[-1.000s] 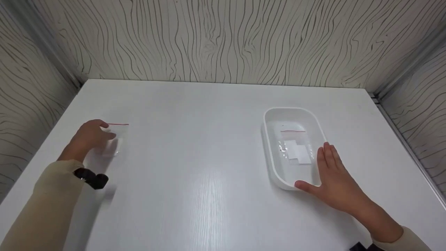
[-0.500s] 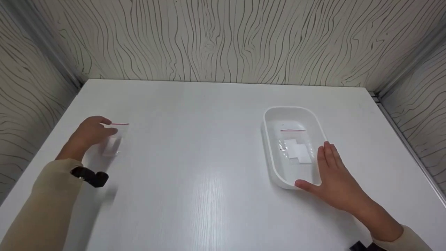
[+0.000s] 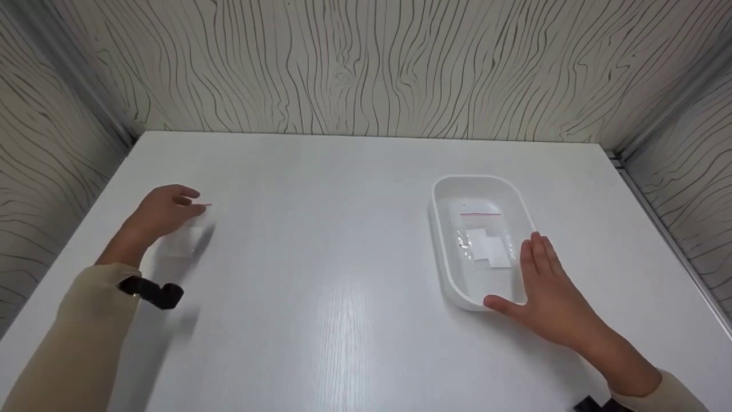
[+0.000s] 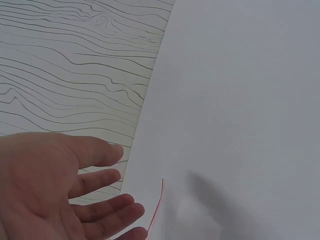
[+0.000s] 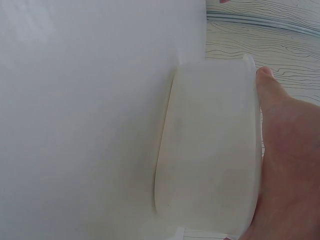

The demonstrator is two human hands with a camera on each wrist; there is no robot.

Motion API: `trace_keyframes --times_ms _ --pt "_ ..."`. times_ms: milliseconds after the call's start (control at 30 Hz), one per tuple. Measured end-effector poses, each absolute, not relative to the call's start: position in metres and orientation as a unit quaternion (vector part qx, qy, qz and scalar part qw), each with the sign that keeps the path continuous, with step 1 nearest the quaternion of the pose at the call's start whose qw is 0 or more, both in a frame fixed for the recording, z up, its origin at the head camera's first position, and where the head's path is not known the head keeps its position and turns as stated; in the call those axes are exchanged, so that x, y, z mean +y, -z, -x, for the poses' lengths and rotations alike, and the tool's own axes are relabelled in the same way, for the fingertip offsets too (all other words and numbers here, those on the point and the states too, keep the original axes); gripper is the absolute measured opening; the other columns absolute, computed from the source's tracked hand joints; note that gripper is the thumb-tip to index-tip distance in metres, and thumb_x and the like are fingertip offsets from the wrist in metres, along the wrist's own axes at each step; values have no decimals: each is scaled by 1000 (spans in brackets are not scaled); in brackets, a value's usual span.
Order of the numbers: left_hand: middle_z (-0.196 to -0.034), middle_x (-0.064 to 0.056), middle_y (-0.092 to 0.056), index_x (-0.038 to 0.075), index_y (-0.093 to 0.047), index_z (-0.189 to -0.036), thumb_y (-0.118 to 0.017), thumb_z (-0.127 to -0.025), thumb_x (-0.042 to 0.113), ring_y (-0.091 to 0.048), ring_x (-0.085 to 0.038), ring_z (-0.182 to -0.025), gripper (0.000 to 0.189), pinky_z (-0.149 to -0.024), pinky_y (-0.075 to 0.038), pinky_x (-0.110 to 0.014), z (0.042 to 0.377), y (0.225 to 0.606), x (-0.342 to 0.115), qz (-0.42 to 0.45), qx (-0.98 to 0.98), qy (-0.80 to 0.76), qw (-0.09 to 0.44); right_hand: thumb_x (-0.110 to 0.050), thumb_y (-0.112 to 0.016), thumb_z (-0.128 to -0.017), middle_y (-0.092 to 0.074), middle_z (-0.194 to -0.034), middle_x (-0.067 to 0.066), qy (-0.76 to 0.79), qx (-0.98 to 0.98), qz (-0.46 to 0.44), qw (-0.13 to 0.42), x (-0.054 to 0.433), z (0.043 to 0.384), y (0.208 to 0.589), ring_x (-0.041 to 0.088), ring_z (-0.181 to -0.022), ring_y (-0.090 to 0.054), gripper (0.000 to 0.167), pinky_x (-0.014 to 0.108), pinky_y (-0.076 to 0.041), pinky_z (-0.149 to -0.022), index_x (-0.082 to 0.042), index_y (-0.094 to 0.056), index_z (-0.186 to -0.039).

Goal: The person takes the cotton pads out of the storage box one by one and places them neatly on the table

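Note:
At the left of the table, my left hand [image 3: 163,212] hovers over a small clear zip bag [image 3: 183,243] with a red seal line. Its fingers are relaxed, thumb and forefinger apart, and they cover part of the seal. In the left wrist view the zip bag [image 4: 192,215] lies beyond the fingertips, with a whitish patch inside. On the right, my right hand [image 3: 555,309] rests on the near right corner of a white plastic tub [image 3: 440,240], fingers straight along the rim and thumb on the front edge. Inside the tub lies another zip bag [image 3: 489,252] holding white squares.
The white table [image 3: 320,229] extends between the two hands. Wood-patterned panels [image 3: 354,68] rise behind it and at both sides. A dark wrist strap [image 3: 151,292] with a camera sits at the left sleeve.
My left hand has shifted to the right and a little farther back over the zip bag, covering more of its red seal. The right hand and the tub have not moved.

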State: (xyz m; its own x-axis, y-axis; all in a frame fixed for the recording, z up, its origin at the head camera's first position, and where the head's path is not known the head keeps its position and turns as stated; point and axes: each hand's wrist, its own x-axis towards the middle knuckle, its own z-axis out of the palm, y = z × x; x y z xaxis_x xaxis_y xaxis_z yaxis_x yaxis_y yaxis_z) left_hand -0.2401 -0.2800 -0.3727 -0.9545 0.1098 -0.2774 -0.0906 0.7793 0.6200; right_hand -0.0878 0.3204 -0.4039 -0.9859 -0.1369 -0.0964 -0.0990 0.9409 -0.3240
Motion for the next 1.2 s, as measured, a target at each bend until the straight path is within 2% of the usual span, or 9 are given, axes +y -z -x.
trace_keyframes --times_ms 233,333,433,533,733,967,1100,1200 --pt "-147 -31 -45 -4 -44 -148 -56 -106 26 -46 -47 -134 53 -102 -48 -54 240 377 -270 -51 920 -372 114 -69 -65 -88 8 -164 34 160 984 65 53 321 88 405 47 -152 10 125 62 -8 -122 16 -3 -155" --pt "-145 -26 -48 -1 -47 -147 -58 -105 25 -49 -42 -133 50 -97 -52 -39 240 380 -267 -70 912 -395 81 -70 -65 -88 8 -164 33 159 984 65 53 321 89 405 47 -152 10 125 63 -9 -122 16 -3 -155" --pt "-144 -23 -50 1 -49 -146 -59 -105 24 -51 -40 -132 48 -88 -50 -20 239 382 -263 -85 903 -417 50 -70 -65 -87 9 -164 33 160 984 63 55 320 89 405 47 -152 10 126 64 -10 -121 16 -3 -155" --pt "-144 -23 -51 1 -50 -145 -59 -105 24 -51 -39 -132 47 -82 -48 -11 239 383 -259 -97 896 -432 36 -70 -65 -87 10 -164 32 161 983 61 57 320 89 404 47 -152 11 126 65 -11 -121 16 -2 -155" --pt "-144 -23 -50 1 -48 -146 -57 -106 23 -54 -34 -129 46 -84 -51 -11 238 384 -253 -100 882 -457 46 -70 -65 -87 11 -164 31 164 983 57 62 320 88 403 46 -152 12 127 66 -12 -120 16 -1 -155" --pt "-144 -19 -49 0 -44 -149 -54 -107 18 -56 -23 -125 46 -92 -57 -23 237 384 -247 -99 835 -537 67 -70 -65 -87 11 -164 32 162 983 56 62 320 88 404 45 -152 13 127 66 -11 -120 16 -1 -154" --pt "-143 -17 -48 0 -43 -149 -56 -107 21 -57 -16 -123 49 -94 -56 -26 237 386 -244 -108 814 -566 74 -69 -64 -89 11 -164 32 166 982 61 61 321 87 404 44 -152 16 125 64 -7 -121 17 -1 -154" --pt "-144 -16 -49 0 -43 -149 -58 -106 22 -58 -15 -124 50 -95 -56 -27 236 388 -241 -114 805 -577 77 -69 -64 -88 11 -164 32 164 983 61 60 320 88 403 45 -152 14 125 64 -8 -121 17 -2 -154"
